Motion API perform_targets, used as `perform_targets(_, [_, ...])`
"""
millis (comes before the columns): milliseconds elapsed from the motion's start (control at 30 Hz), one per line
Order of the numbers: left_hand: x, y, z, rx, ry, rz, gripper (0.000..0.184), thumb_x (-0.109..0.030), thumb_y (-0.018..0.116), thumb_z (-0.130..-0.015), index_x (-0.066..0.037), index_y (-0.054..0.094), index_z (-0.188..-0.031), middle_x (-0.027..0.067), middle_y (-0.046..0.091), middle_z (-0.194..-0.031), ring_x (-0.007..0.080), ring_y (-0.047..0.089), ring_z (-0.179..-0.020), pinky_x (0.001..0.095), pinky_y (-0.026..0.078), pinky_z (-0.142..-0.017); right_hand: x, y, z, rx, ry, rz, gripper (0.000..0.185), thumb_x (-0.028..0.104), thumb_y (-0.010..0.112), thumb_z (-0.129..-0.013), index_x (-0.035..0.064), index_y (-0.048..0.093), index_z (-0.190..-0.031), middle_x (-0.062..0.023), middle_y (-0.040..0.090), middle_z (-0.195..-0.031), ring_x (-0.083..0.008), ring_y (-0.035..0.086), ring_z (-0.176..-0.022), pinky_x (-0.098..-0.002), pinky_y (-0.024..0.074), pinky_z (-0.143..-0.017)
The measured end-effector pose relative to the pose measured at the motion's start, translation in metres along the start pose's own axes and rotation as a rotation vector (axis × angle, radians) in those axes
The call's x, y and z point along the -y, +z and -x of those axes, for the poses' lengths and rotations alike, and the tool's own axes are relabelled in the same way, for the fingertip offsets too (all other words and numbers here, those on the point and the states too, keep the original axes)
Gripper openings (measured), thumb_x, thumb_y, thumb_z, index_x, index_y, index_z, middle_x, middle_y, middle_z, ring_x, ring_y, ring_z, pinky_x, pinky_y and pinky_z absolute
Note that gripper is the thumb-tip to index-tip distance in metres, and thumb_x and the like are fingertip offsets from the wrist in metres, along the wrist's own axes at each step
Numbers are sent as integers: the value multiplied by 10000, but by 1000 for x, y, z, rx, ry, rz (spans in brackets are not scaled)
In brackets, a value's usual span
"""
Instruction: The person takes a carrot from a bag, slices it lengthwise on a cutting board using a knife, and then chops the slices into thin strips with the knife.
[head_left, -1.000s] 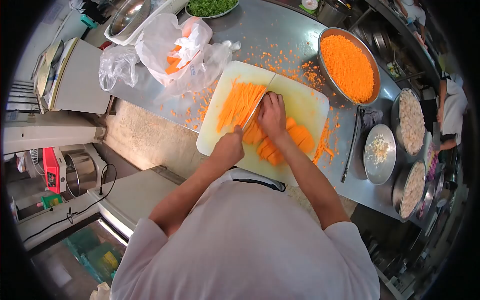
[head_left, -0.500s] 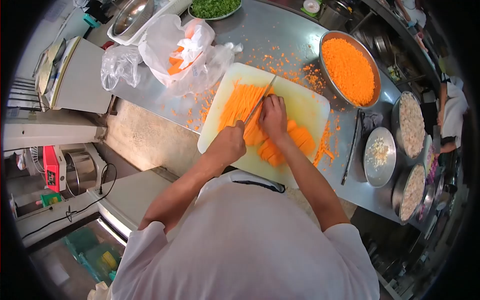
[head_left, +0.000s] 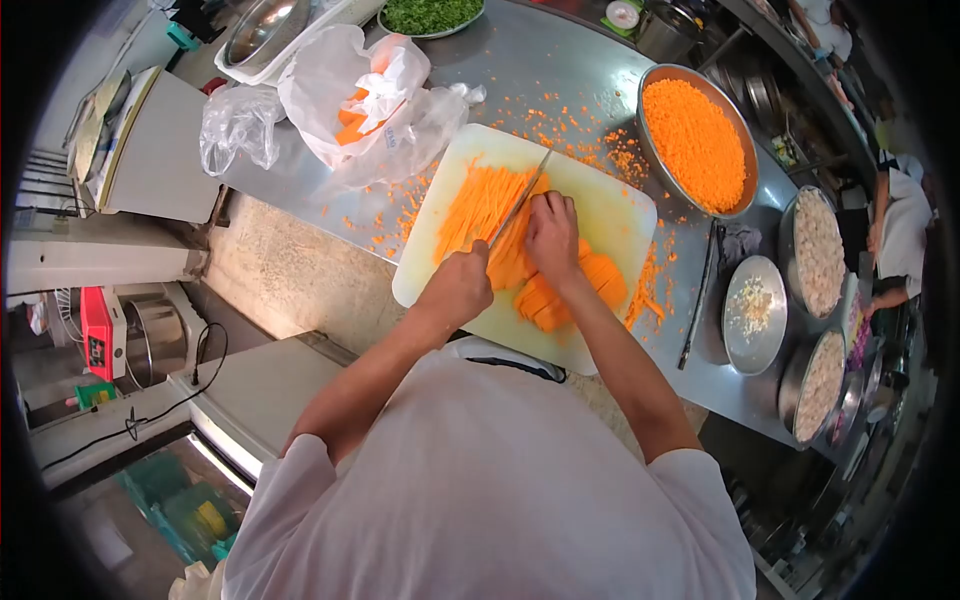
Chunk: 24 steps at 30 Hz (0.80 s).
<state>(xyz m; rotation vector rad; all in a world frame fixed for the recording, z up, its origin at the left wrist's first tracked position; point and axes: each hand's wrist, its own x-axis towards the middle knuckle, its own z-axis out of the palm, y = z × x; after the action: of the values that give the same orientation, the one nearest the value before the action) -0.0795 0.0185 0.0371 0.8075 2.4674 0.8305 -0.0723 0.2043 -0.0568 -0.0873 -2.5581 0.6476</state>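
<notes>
My left hand (head_left: pixel 455 293) is closed round the handle of a knife (head_left: pixel 519 206), its blade pointing up and away to the right. Beside the blade, my right hand (head_left: pixel 553 238) presses down with curled fingers on orange carrot slices, partly hidden under it. More carrot slices (head_left: pixel 602 276) lie overlapped to the right of that hand. Thin carrot strips (head_left: pixel 474 212) are heaped left of the blade. All of this rests on a white cutting board (head_left: pixel 612 208).
A metal bowl (head_left: pixel 752 180) of finely chopped carrot stands at the right, near a dark rod (head_left: pixel 700 295) and a bowl of pale bits (head_left: pixel 757 345). Plastic bags (head_left: pixel 320 90) and a plate of chopped greens (head_left: pixel 430 14) sit beyond the board. Another person (head_left: pixel 903 215) works far right.
The right hand has shifted very slightly right and the knife is angled almost as before. The other person's arm at the far right has moved. The view has shifted a little.
</notes>
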Motion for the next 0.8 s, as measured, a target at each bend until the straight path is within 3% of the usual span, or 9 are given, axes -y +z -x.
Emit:
perform_targets(67, [-15,-13,14,66,-114,-47,170,31,495,-770,103,463,-920,321,598,-708,476,613,-683,535,495,-626,2,1,-1,7,5,29,205,-38,586,-720,4,549,-917,-159,505,-943,-348,489,-896,-443,428,-797])
perform_targets(267, [18,38,-12,-33,-18,-11,156,43,497,-760,93,456,-901,312,591,-681,485,607,-672,538,497,-629,1,2,6,-31,0,8,228,-79,547,-714,-11,535,-932,-175,496,-928,-363,474,-868,-450,427,-781])
perform_targets(367, [-9,-4,3,59,-60,-38,153,55,484,-753,98,452,-897,321,587,-677,493,603,-661,535,498,-620,1,5,-1,2,-17,-1,237,-74,546,-712,-17,538,-942,-179,500,-935,-367,473,-867,-453,429,-790])
perform_targets(567, [15,38,-5,62,-66,-68,199,39,480,-784,137,455,-955,337,572,-659,478,617,-671,513,491,-594,2,1,-2,15,29,77,232,-32,582,-712,-13,539,-940,-161,508,-953,-347,488,-904,-433,439,-809])
perform_targets(700, [-5,1,6,66,-40,-21,174,34,505,-758,106,436,-899,342,578,-680,497,609,-676,525,496,-610,0,8,-2,-10,-12,77,243,-28,581,-716,-10,542,-955,-161,512,-966,-346,490,-919,-434,437,-818])
perform_targets(800, [-4,10,20,84,-68,38,166,36,505,-757,105,435,-890,347,576,-681,492,610,-670,513,499,-593,1,6,2,-5,16,76,262,-28,579,-717,-14,545,-976,-160,513,-970,-347,491,-923,-435,436,-820])
